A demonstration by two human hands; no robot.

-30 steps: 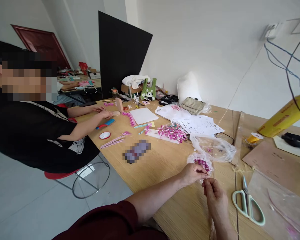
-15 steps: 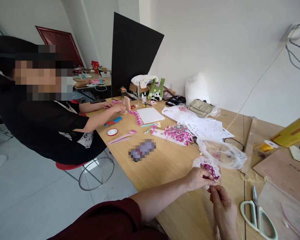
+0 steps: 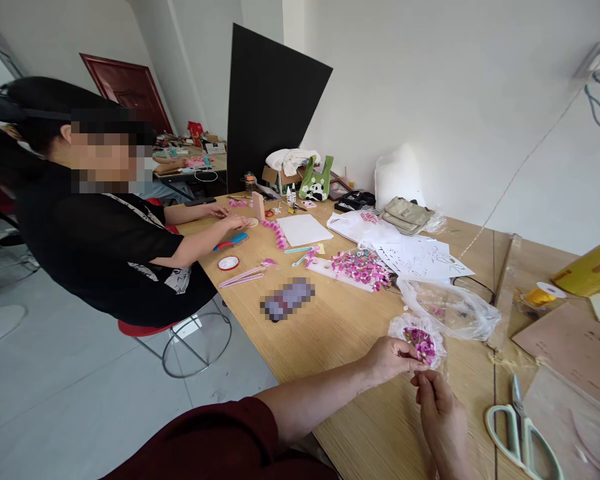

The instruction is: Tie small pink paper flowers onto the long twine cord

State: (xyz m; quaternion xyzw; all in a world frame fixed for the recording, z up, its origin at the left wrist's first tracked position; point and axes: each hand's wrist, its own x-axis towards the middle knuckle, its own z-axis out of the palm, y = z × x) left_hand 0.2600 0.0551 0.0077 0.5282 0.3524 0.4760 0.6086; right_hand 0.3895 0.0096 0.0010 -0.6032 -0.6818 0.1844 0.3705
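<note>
An opened clear plastic bag (image 3: 395,328) with small magenta and pink flower pieces (image 3: 423,345) lies on the wooden table (image 3: 340,333) just beyond my hands. My left hand (image 3: 393,360) is closed, its thumb and fingers pinched at the near edge of the flower pieces; what it grips is too small to name. Just below and to the right, my right hand (image 3: 441,408) is closed too, thumb against forefinger, close to the left fingertips. Anything between its fingers is too small to make out.
Green-handled scissors (image 3: 523,433) lie right of my right hand. A heap of pink flower pieces (image 3: 363,269), a plastic bag (image 3: 450,310), papers (image 3: 425,257) and a phone (image 3: 287,299) lie farther off. A person in black (image 3: 95,247) sits at the left, hands on a small round piece.
Both my hands have shifted slightly left, still close together. More of the flower pieces shows beyond my left fingers. The whole view has turned slightly left.
</note>
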